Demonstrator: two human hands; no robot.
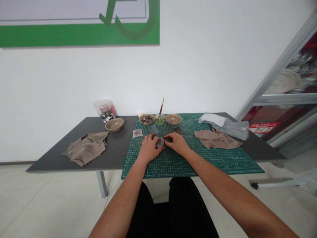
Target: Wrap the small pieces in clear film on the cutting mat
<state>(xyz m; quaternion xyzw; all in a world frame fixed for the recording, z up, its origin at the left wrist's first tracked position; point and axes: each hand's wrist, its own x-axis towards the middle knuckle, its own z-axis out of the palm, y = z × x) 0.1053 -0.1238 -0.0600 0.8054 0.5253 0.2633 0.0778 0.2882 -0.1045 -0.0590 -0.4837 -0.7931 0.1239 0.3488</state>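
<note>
On the green cutting mat, a small grey square piece with dark smudges lies between my hands. My left hand grips its left side, thumb at the near edge and fingers at the far one. At its right edge, my right hand is closed in a pinch; something small and dark shows by the fingertips, too small to name. Beyond the hands lie a pale smudged square, a translucent grey square and a dark square, the last partly hidden by my right hand.
At the back stand a bowl of dark chips, a glass jar with a brush, and another bowl. Leftward are a third bowl, a tipped clear tub and a brown cloth. Rightward lie another cloth and a plastic bag.
</note>
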